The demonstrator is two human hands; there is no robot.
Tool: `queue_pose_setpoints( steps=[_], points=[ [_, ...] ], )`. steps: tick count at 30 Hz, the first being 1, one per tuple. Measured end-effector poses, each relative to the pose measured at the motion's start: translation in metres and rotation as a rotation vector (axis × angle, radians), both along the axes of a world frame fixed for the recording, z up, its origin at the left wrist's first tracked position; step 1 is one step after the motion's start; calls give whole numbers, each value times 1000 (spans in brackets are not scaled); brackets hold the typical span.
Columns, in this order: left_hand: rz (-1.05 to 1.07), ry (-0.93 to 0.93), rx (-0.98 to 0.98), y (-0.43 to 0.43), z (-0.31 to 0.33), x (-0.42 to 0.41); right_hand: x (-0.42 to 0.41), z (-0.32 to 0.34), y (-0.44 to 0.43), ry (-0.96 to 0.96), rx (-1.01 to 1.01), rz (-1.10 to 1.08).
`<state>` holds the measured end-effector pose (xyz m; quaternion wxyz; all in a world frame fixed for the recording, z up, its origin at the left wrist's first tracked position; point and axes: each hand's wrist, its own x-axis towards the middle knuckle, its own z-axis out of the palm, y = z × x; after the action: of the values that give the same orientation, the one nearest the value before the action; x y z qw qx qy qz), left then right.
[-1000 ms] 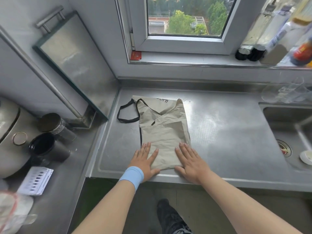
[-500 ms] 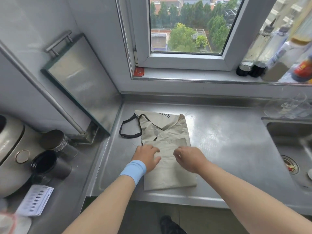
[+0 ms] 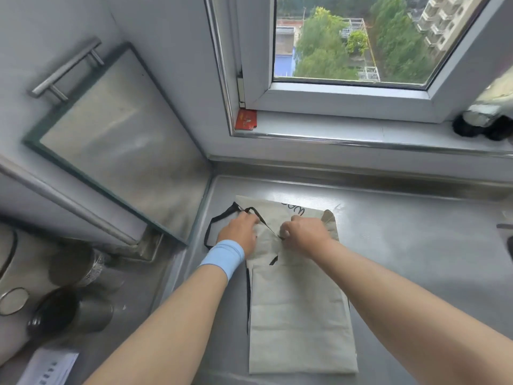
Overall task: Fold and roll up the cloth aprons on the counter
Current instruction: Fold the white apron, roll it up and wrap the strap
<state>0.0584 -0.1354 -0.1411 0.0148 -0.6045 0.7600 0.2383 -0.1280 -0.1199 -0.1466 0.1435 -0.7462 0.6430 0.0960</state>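
A beige cloth apron [image 3: 299, 315] lies folded into a long strip on the steel counter [image 3: 416, 245], its near end at the counter's front edge. Its black neck strap [image 3: 215, 222] loops out to the left at the far end. My left hand [image 3: 240, 234], with a blue wristband, rests curled on the apron's far left part beside the strap. My right hand [image 3: 302, 234] is curled at the far middle and pinches the apron's cloth near a black strap. Part of the apron's top lies hidden under both hands.
A glass-fronted metal panel [image 3: 119, 151] leans at the left wall. Two dark metal cups [image 3: 72, 309] stand at the lower left beside a paper card [image 3: 47, 368]. The window sill [image 3: 361, 132] holds a red card [image 3: 245, 119] and dark bottle bases [image 3: 483, 129].
Both hands went from lying flat on the apron's near end to its far end by the straps, and their fingers curled. The camera tilted and moved closer.
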Motion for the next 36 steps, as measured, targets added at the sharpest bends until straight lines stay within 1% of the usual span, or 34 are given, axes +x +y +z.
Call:
queue_pose_setpoints(
  steps=[3, 5, 7, 9, 12, 14, 15, 16, 17, 18, 20, 21, 22, 23, 25, 26, 27, 29, 31, 33, 34, 36],
  points=[
    [-36, 57, -92, -19, -3, -5, 0, -12, -16, 7, -14, -11],
    [-73, 51, -104, -31, -2, -10, -2, -12, -25, -71, -50, -107],
    [-101, 40, -70, -41, -1, -16, -7, -6, -35, -205, -142, -258],
    [-122, -35, -65, -50, -1, -21, -14, 2, -48, -343, -234, -426],
    [-113, -186, -119, -60, 4, -28, -22, 15, -66, -506, -228, -658],
    [-66, -264, -118, -69, 11, -32, -28, 18, -76, -583, -223, -729],
    [-15, -268, -107, -75, 14, -32, -30, 18, -79, -619, -227, -738],
    [64, -222, -103, -82, 17, -31, -33, 18, -81, -651, -232, -738],
    [165, -115, -109, -90, 19, -29, -35, 18, -81, -680, -228, -727],
    [271, 49, -128, -100, 22, -28, -38, 17, -80, -705, -202, -705],
    [423, 481, -224, -117, 34, -26, -42, 18, -72, -737, -95, -635],
    [439, 667, -267, -121, 41, -26, -44, 18, -68, -729, -50, -585],
    [402, 773, -297, -123, 47, -27, -46, 17, -66, -689, -29, -525],
    [331, 773, -328, -121, 52, -28, -47, 14, -63, -617, -44, -458],
    [164, 619, -428, -110, 48, -28, -48, 6, -56, -434, -168, -357],
    [125, 548, -459, -101, 40, -28, -49, 1, -51, -371, -260, -344],
    [143, 489, -433, -91, 31, -27, -49, -3, -45, -329, -345, -344],
    [312, 338, -219, -70, 19, -23, -49, -11, -35, -286, -456, -335],
    [514, 209, 2, -55, 6, -17, -45, -16, -29, -263, -499, -235],
    [650, 199, 99, -48, 1, -7, -28, -14, -30, -296, -427, -133],
    [678, 198, 116, -48, -1, -3, -15, -11, -33, -345, -348, -128],
    [655, 149, 174, -49, -3, 7, 18, -7, -45, -418, -210, -187]
  ],
)
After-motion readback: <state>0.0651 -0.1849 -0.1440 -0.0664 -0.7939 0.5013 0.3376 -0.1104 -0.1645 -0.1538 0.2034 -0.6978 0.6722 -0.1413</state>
